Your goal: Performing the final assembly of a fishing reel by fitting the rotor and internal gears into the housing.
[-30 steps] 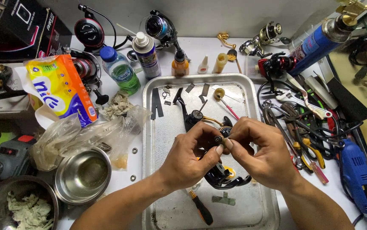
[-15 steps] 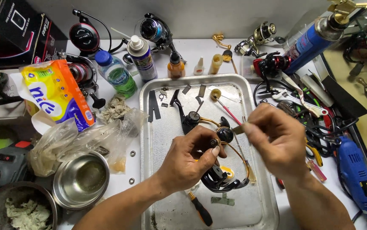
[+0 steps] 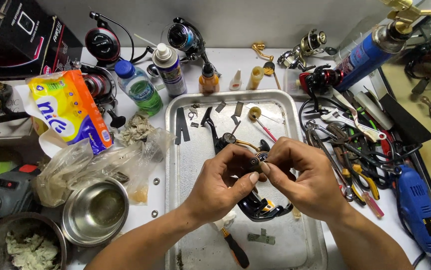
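both hands [image 3: 263, 180] pinch a small dark part [image 3: 254, 162] over the metal tray [image 3: 175, 165] holding a reel body [image 3: 260, 207].

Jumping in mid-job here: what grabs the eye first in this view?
Both hands meet at the centre: the left hand and right hand pinch a small dark part between their fingers, above a black fishing reel lying in the metal tray. At left a bright yellow packet stands out, and at right a tangle of pliers and wrenches beside a blue rotary tool.
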